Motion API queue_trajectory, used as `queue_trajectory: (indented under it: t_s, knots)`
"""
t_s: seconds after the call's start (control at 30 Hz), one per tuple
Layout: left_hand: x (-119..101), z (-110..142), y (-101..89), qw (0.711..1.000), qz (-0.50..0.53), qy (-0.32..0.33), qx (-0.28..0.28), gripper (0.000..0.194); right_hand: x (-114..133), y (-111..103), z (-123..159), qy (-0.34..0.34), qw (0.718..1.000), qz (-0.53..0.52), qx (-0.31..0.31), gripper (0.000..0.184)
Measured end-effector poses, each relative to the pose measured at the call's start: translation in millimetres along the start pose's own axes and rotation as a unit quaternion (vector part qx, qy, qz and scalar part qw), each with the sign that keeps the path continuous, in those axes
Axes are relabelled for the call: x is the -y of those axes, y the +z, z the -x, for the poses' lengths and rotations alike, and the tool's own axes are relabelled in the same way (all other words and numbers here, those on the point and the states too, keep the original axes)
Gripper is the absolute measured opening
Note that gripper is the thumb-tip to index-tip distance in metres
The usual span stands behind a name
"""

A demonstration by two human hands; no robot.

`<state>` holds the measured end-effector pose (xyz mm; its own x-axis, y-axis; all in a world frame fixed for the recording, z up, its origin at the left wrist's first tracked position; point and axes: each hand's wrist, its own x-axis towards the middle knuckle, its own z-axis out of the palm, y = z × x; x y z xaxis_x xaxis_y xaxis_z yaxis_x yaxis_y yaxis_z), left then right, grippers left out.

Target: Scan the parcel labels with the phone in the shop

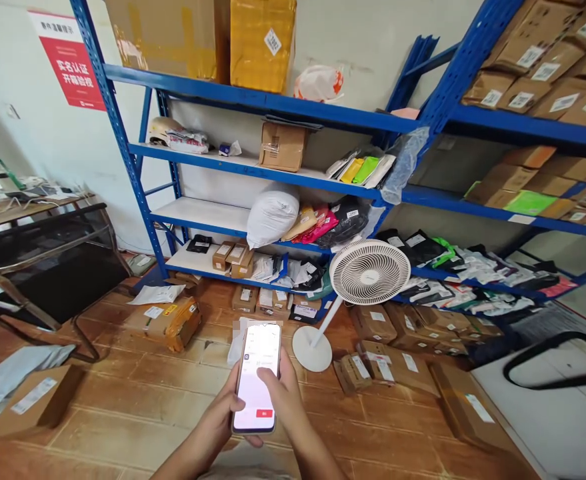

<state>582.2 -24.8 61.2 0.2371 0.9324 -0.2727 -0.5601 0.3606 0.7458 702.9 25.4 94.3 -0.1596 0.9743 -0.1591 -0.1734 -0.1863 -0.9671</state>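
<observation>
A smartphone (256,377) with a lit white screen sits low in the middle of the view. My left hand (221,417) is wrapped around its left edge and underside. My right hand (283,400) grips the right edge, and its thumb rests on the screen. Both forearms reach in from the bottom edge. Beyond the phone stands a white pedestal fan (367,273) on the tiled floor.
Blue metal shelving (253,100) along the wall holds cardboard boxes, parcels and bags. More boxes (395,363) and parcels lie about the floor. A dark folding frame (47,267) and a desk are at the left. A white surface (547,413) is at the right.
</observation>
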Motion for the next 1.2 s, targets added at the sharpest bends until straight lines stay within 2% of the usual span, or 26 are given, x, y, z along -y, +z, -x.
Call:
queue_trajectory:
  t_s: [0.17,0.33,0.4,0.6,0.8,0.93,1.03,1.13,1.2]
  knots:
    - [8.3,-6.9,-5.4,1.000,0.001,0.001,0.007,0.101,-3.8,-6.6,2.0,0.007,1.000,-0.012,0.017,0.037]
    - [3.0,-6.4,-4.4,1.000,0.016,0.006,0.005,0.099,-2.9,-21.2,6.4,0.016,0.992,-0.017,0.125,0.040]
    - [0.2,-4.7,-3.8,1.000,0.021,0.008,0.009,0.099,-3.4,-25.9,7.5,0.004,0.990,-0.005,0.143,0.037]
    - [-1.2,-3.2,-4.2,1.000,0.012,0.001,0.015,0.085,-12.2,-32.7,6.9,-0.011,0.989,0.008,0.146,0.036]
    - [-0.2,-8.1,-6.1,0.999,0.033,0.002,0.032,0.092,-13.4,-32.8,5.5,-0.009,0.991,-0.003,0.131,0.034]
    - [-1.5,-9.1,-2.0,1.000,0.010,-0.005,0.006,0.094,-10.1,-31.0,5.7,-0.009,0.991,-0.012,0.130,0.032]
    - [-2.2,-8.8,0.7,1.000,-0.004,-0.003,-0.013,0.087,-9.7,-32.7,7.1,-0.008,0.987,-0.031,0.160,0.040]
    - [-3.3,-9.0,1.4,1.000,0.014,0.010,0.017,0.085,-13.3,-35.6,8.7,-0.016,0.978,-0.040,0.203,0.057]
    - [-4.0,-8.9,0.8,0.999,0.025,0.009,0.043,0.089,-16.8,-35.5,9.1,-0.017,0.978,-0.032,0.207,0.063]
